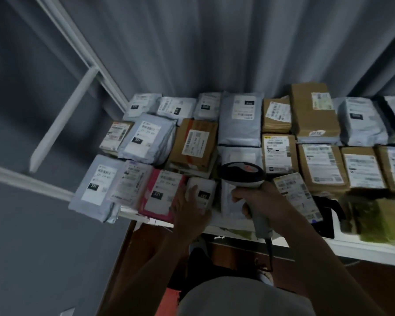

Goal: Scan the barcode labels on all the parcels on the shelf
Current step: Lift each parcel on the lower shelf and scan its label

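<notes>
Right hand point(258, 201) is clamped round the grip of the scanner point(243, 175), whose head points toward 12 o'clock over the middle of the shelf point(351, 246). The cable hangs down from the grip's base.

Left hand point(187, 210) lies with fingers extended on the small white parcel point(203, 193) at the front edge, at about 9 o'clock from the scanner. Whether it presses or merely steadies cannot be told. The two hands are apart, close side by side.

The parcels cover the shelf in roughly three rows, labels up. At 9 o'clock of the left hand: the pink parcel point(162, 195), touching the white one, and beyond it a grey bag point(96, 185) overhanging the corner. At 12 o'clock of the scanner: a tall grey bag point(240, 119). At 2 to 3 o'clock: brown cartons point(312, 110), more cartons in the front row, and a green-wrapped parcel point(372, 221) at the right front.

Progress: nothing visible marks any parcel as scanned or unscanned, and no beam shows on a label. Judged from the hand positions, work stands at the front row, left of centre, with the white parcel being readied. How many remain cannot be told; the shelf runs on beyond the right edge of view.
</notes>
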